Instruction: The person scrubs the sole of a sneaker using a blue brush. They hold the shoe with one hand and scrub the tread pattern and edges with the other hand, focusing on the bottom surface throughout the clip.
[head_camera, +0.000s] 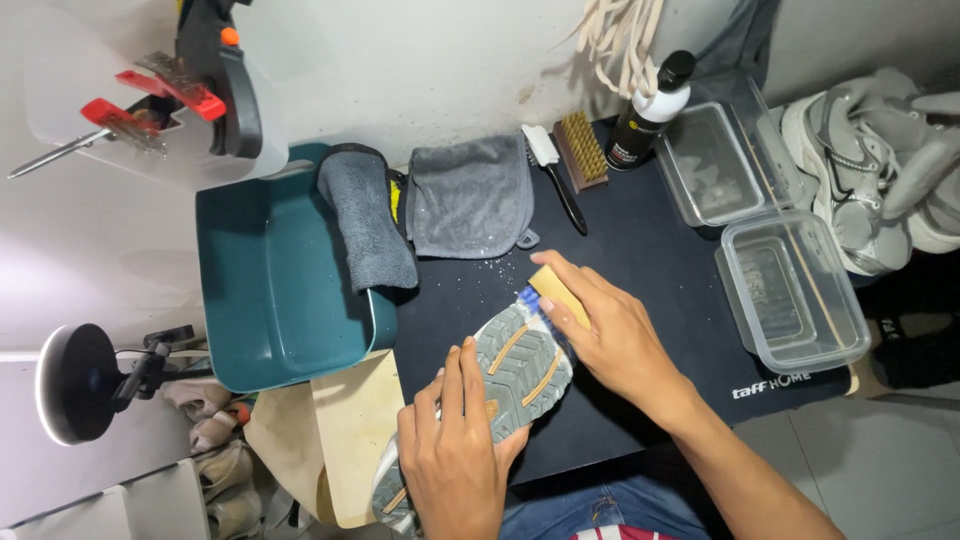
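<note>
A sneaker (520, 362) lies sole-up across the front edge of a black mat (640, 260), its grey tread with tan stripes facing me. My left hand (455, 455) grips the shoe around its middle and heel from below. My right hand (615, 335) holds a wooden-backed brush (558, 294) and presses it against the toe end of the sole, where blue bristles show.
A teal basin (270, 290) with a dark cloth over its rim sits left. Behind lie a grey towel (470, 195), two brushes (570, 165) and a bottle (650, 110). Two clear plastic boxes (790, 290) stand right, beside white sneakers (870, 170).
</note>
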